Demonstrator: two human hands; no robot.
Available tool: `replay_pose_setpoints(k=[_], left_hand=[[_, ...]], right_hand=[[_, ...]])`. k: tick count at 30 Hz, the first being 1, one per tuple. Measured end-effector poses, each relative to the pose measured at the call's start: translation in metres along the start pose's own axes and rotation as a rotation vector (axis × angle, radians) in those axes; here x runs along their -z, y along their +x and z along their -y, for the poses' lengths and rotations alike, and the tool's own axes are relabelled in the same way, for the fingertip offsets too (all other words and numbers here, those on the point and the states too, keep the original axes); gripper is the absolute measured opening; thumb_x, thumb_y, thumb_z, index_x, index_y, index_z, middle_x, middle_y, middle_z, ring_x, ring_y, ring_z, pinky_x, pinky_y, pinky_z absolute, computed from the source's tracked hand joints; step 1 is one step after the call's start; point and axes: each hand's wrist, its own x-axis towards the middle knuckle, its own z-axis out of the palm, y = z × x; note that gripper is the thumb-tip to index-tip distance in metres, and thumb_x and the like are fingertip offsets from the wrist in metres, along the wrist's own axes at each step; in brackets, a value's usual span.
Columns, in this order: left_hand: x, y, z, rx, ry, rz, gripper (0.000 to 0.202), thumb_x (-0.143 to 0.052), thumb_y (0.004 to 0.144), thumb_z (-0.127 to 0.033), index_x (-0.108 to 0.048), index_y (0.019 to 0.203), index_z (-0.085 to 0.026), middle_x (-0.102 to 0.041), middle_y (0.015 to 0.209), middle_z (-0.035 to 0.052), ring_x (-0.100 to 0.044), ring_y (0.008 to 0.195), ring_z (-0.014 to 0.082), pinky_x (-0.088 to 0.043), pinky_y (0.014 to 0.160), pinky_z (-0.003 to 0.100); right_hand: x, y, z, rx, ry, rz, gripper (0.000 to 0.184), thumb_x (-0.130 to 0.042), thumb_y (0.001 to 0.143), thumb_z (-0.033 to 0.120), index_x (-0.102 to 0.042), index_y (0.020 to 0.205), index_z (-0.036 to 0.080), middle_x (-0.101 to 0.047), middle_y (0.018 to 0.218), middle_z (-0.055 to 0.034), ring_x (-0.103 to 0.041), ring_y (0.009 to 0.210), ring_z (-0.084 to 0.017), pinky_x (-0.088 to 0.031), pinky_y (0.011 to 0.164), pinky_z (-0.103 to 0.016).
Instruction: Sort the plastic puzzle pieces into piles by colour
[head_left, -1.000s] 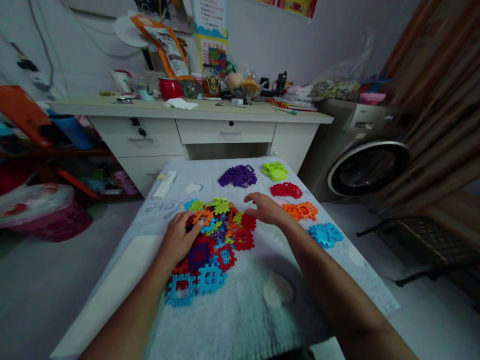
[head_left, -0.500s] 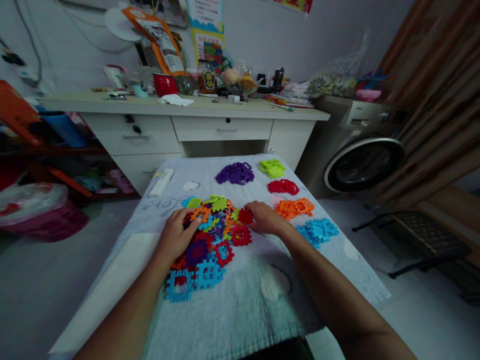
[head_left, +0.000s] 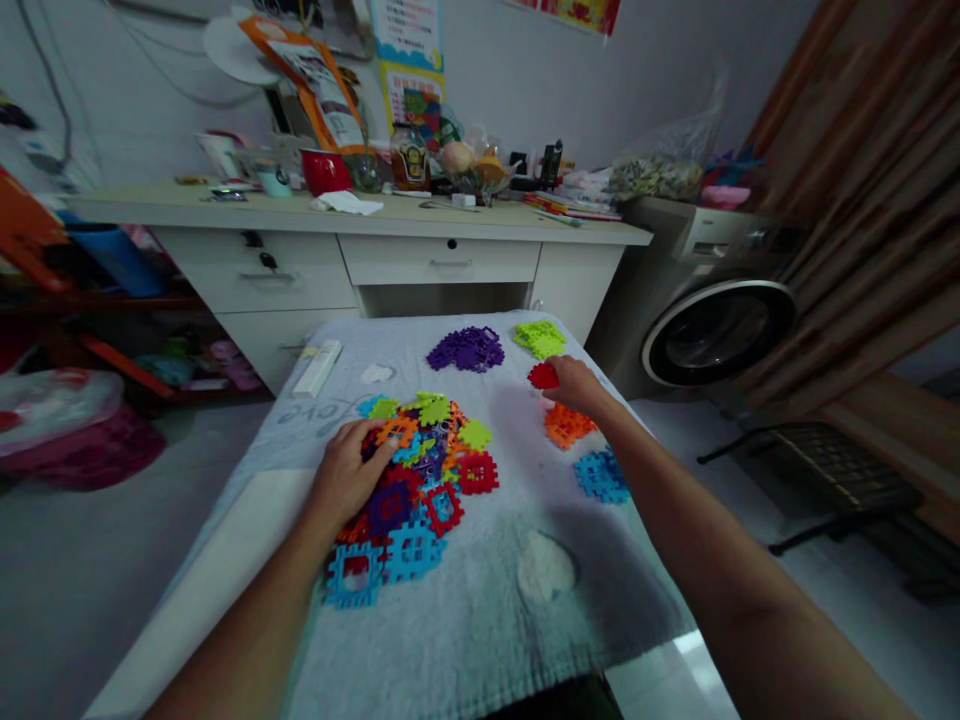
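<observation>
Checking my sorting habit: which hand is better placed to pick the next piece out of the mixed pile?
Probably the left hand: it rests on the mixed pile. The right hand is away at the red pile.

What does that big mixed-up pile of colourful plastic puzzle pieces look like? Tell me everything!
The mixed pile of flat plastic interlocking pieces lies in the middle of the pale grey towel that covers the table. The pieces are square frames with notched, toothed edges, in blue, red, orange, purple and lime green. They overlap loosely in a low heap, with two blue ones at the near edge and green ones at the far edge. The left hand rests on the pile's left side.
</observation>
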Motion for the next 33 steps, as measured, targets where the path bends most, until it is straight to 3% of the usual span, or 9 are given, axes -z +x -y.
replay_pose_setpoints(k=[4,9,14,21,29,33], left_hand=[[-0.001,0.000,0.002,-0.003,-0.003,0.005,0.045,-0.051,0.085,-0.055,-0.062,0.111,-0.020,-0.062,0.114,0.0088,-0.057,0.110,0.0256,-0.044,0.102,0.041],[0.000,0.000,0.002,-0.002,-0.005,0.009,0.045,-0.050,0.086,-0.055,-0.062,0.110,-0.019,-0.061,0.115,0.0092,-0.057,0.110,0.0257,-0.043,0.102,0.042],[0.001,-0.001,0.000,-0.006,-0.010,0.008,0.044,-0.050,0.086,-0.055,-0.062,0.110,-0.020,-0.061,0.114,0.0090,-0.057,0.110,0.0256,-0.043,0.102,0.042],[0.002,-0.001,-0.002,-0.002,0.005,0.003,0.043,-0.050,0.085,-0.054,-0.062,0.109,-0.020,-0.062,0.114,0.0087,-0.058,0.109,0.0258,-0.044,0.101,0.041],[0.003,-0.001,-0.005,0.004,0.008,0.006,0.045,-0.049,0.085,-0.055,-0.063,0.109,-0.019,-0.063,0.113,0.0096,-0.058,0.109,0.0262,-0.044,0.100,0.041],[0.003,-0.001,-0.005,0.011,0.004,0.002,0.045,-0.049,0.085,-0.055,-0.063,0.109,-0.019,-0.063,0.113,0.0093,-0.059,0.109,0.0258,-0.045,0.101,0.040]], right_hand=[[-0.002,0.013,-0.021,-0.122,-0.069,-0.018,0.049,-0.070,0.078,0.042,-0.060,0.118,0.017,-0.065,0.119,-0.0145,-0.061,0.106,-0.028,-0.045,0.085,-0.034],[-0.004,0.022,-0.031,-0.244,-0.120,-0.015,0.048,-0.067,0.080,0.045,-0.060,0.120,0.019,-0.063,0.122,-0.0142,-0.058,0.109,-0.031,-0.045,0.083,-0.037],[-0.009,0.025,-0.033,-0.270,-0.127,-0.007,0.047,-0.065,0.082,0.046,-0.062,0.120,0.019,-0.063,0.122,-0.0150,-0.055,0.111,-0.031,-0.042,0.087,-0.039],[-0.005,0.019,-0.024,-0.255,-0.117,-0.011,0.038,-0.064,0.084,0.041,-0.066,0.115,0.018,-0.062,0.121,-0.0155,-0.052,0.112,-0.031,-0.039,0.089,-0.039],[-0.001,-0.005,0.014,-0.142,-0.003,-0.054,0.037,-0.058,0.088,0.036,-0.063,0.121,0.021,-0.060,0.122,-0.0145,-0.052,0.111,-0.031,-0.039,0.091,-0.040],[-0.009,-0.001,0.008,-0.156,-0.031,-0.015,0.034,-0.054,0.088,0.028,-0.064,0.120,0.021,-0.060,0.124,-0.0149,-0.053,0.111,-0.032,-0.041,0.087,-0.041]])
